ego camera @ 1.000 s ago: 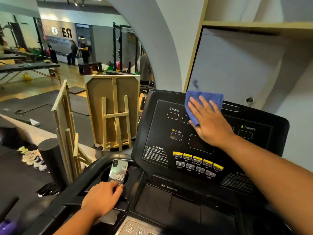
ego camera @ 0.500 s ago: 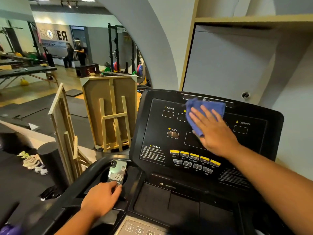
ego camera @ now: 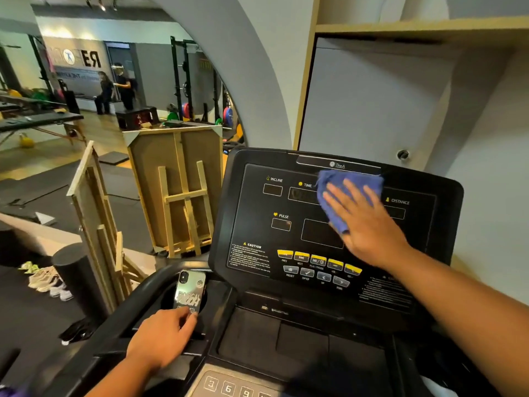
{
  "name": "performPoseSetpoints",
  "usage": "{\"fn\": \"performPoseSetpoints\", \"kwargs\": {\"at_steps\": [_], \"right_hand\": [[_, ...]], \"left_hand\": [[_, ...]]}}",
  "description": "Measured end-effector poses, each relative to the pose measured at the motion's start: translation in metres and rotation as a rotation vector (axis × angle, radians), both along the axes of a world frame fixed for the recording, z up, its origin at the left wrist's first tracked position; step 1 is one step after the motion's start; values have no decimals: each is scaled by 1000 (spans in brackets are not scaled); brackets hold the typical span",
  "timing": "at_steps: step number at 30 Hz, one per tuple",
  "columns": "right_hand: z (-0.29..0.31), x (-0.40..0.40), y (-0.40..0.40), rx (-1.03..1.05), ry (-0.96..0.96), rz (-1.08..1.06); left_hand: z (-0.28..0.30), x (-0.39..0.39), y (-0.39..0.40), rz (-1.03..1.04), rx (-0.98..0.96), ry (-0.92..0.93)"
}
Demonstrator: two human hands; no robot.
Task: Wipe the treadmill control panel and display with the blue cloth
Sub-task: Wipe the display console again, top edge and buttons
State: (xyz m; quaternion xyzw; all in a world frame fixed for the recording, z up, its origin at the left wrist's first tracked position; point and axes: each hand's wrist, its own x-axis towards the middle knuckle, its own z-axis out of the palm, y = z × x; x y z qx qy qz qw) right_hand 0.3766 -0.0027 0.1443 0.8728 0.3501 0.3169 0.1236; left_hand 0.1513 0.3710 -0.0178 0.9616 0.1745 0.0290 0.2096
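Observation:
The black treadmill control panel fills the centre, with INCLINE, TIME, PULSE and DISTANCE windows and a row of yellow buttons. My right hand lies flat with straight fingers on the blue cloth, pressing it against the upper middle of the display, between TIME and DISTANCE. My left hand rests at the lower left on the console edge, its fingers curled at the bottom of a phone standing in the cup holder.
A number keypad sits at the bottom edge. Wooden easels stand left of the console, beside a black foam roller and shoes on the floor. A white wall and a wooden shelf rise behind the panel.
My right hand and the cloth have slid to the right and a little down across the display, uncovering the TIME label. My left hand stays by the phone.

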Motion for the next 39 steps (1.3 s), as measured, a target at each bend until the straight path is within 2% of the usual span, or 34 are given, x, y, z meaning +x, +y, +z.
{"fn": "performPoseSetpoints", "kwargs": {"at_steps": [2,3,4,7,8,10,12,16,18,20,23,24,26,29,31,33,35,37,39], "right_hand": [[11,1,2,266,35,-132],[2,-4,12,320,25,-159],[-15,-14,23,292,-1,-144],[-74,-43,29,-51,12,87],[-80,-43,20,-126,12,138],[-66,-32,-1,-138,-6,154],[-49,-21,-21,6,-20,15],[-18,-9,-65,610,-38,-365],[-20,-13,-54,771,-31,-439],[-39,-24,-24,649,-6,-341],[-67,-36,-11,85,-8,-37],[-57,-30,-23,-8,-29,-6],[-29,-10,-45,94,-59,-88],[18,11,-72,559,-43,-326],[19,9,-68,677,-58,-383],[-8,-5,-49,557,-75,-352],[-43,-25,-36,300,-12,-208],[-51,-27,-48,101,0,-99],[-32,-12,-68,126,-38,-106]], "left_hand": [[0,0,0,-6,-1,23],[0,0,-1,-8,1,32],[0,0,-1,-8,6,33],[0,1,-1,-6,12,20],[0,1,-1,-5,10,29],[-4,2,1,1,14,41],[-7,4,5,9,28,35],[-8,5,7,-11,23,26],[-8,5,6,-11,21,35],[-8,6,6,-11,5,51],[-2,7,3,-5,-12,77],[-1,7,3,-3,-13,78],[0,8,2,12,-1,76],[1,8,0,8,15,97],[4,8,-1,6,8,110],[8,9,-3,11,2,119],[10,8,-6,15,1,124],[14,7,-9,11,6,131],[17,7,-10,7,15,134]]}}
